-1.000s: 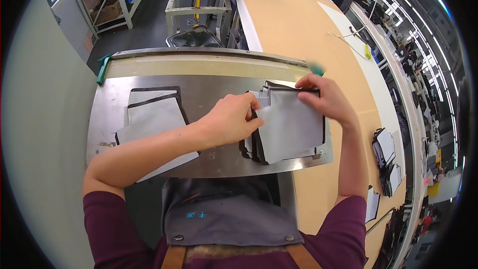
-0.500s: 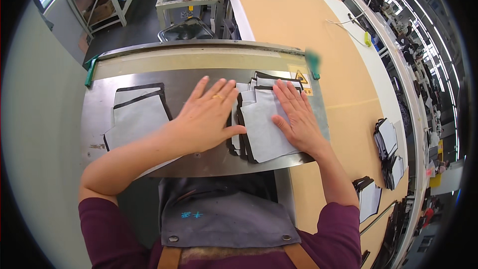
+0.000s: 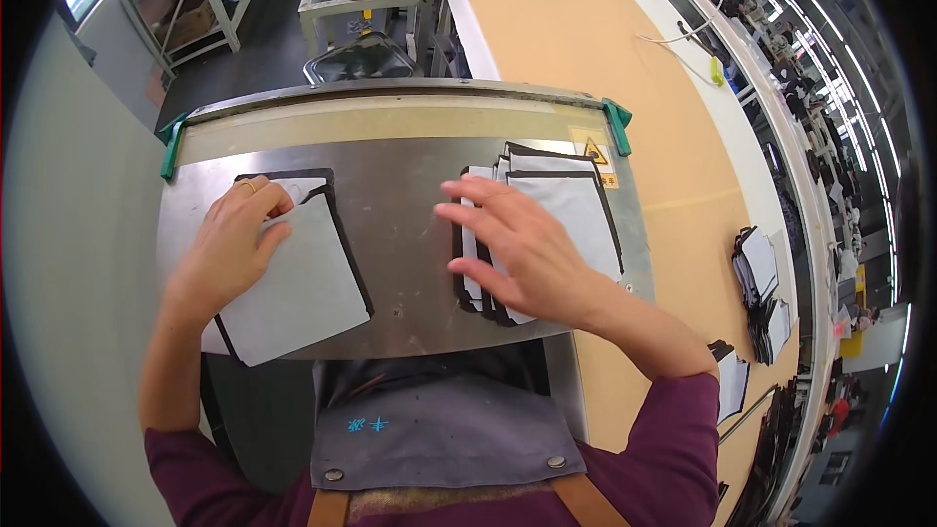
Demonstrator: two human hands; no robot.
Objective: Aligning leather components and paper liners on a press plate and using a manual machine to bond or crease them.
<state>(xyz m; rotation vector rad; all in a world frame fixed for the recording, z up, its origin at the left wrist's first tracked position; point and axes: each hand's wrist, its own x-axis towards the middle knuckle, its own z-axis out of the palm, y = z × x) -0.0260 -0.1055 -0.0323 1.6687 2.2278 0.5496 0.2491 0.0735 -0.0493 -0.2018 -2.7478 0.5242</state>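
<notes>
On the left of the metal plate [image 3: 410, 195] lie overlapping pale fabric pieces [image 3: 298, 278] with black edges. My left hand [image 3: 234, 239] is closed at the top of the uppermost piece, pinching its edge, which curls slightly by the fingertips. A second piece shows its black-edged top beneath. To the right is a stack of similar pale pieces [image 3: 571, 210], laid unevenly, with several black edges showing along its left side. Over that stack's left part hovers my right hand [image 3: 517, 249], open, fingers spread and pointing left, with nothing visible in it.
Green clamps [image 3: 617, 127] stand at the plate's far corners, by a raised metal bar [image 3: 390, 88]. A long tan table [image 3: 586, 49] runs along the right, bearing more stacks of pale pieces [image 3: 759, 263]. A black stool [image 3: 363, 60] is beyond the bar.
My left hand has moved left from between the piles to the left pieces and closed on the top one, which sits differently. My right hand has lifted off the stack and turned left.
</notes>
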